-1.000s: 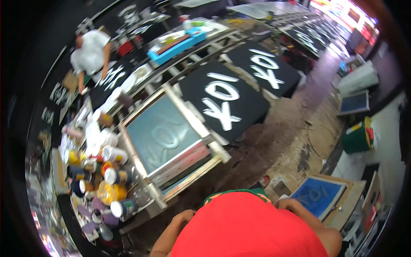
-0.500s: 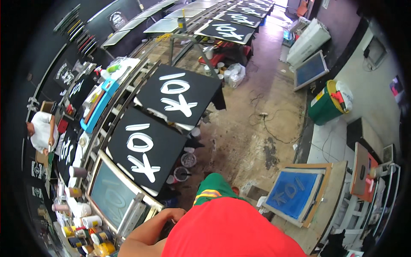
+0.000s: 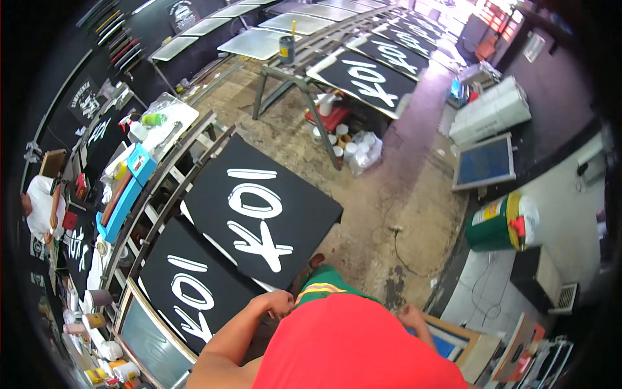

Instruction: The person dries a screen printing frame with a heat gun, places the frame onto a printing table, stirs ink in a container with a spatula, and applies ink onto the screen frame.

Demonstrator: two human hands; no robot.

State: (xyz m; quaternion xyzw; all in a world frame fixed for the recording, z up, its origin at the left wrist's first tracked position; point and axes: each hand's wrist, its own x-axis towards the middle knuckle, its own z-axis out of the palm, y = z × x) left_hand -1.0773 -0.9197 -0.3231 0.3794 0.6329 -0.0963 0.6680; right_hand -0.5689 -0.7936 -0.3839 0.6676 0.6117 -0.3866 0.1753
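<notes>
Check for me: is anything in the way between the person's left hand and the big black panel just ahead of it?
Nothing visible: the left hand appears close to the near corner of the black panel, though whether they touch is unclear.

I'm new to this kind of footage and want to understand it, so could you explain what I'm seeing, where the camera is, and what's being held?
There's no machine gripping here, just a person's two bare hands. A wide fisheye camera on their head looks down, so straight edges bend; the red shirt is the wearer's own. The left hand is near a black panel with white lettering; a second black panel and a framed screen lie farther left. The right hand is near a framed blue panel. I can't see anything held in either hand, though the fingers are partly hidden.
</notes>
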